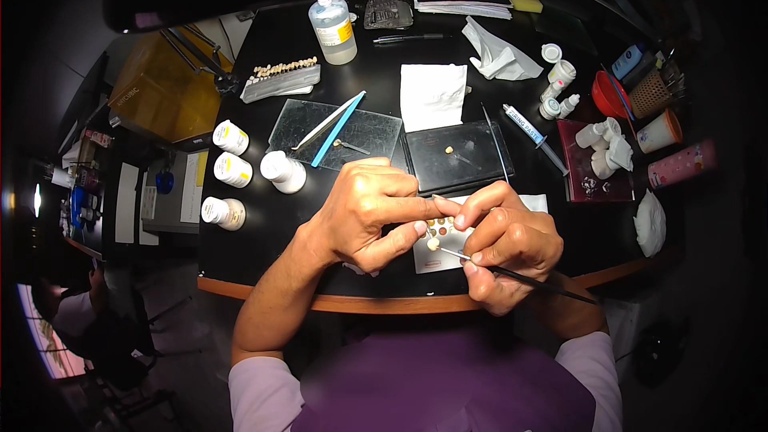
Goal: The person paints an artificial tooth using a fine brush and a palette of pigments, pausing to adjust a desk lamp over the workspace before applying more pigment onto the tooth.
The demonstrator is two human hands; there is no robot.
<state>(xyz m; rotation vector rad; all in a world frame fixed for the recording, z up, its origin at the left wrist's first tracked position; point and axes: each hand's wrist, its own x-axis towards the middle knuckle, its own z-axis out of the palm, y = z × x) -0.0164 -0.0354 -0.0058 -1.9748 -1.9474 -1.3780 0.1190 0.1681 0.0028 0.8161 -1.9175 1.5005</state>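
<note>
My right hand (512, 248) grips a fine brush (528, 278) with a dark handle, fingers closed round it. Its tip meets a small cream-coloured tooth crown (433, 245). That crown sits just below the thumb tip of my left hand (372, 212), whose fingers are closed; a thin holder seems to run up into them, partly hidden. Both index fingertips come together above it. Under my hands lies a white card (432, 262) with several round brown and yellow colour spots. Beyond them, another small crown (450, 150) rests on a black tray (472, 168).
A glass slab (296, 124) carries white tweezers (328, 122) and a blue-handled tool (340, 128). White jars (284, 172) stand at left, a clear bottle (334, 32) behind. A syringe (534, 138), a red dish (612, 94) and a dark red tray (578, 162) are at right.
</note>
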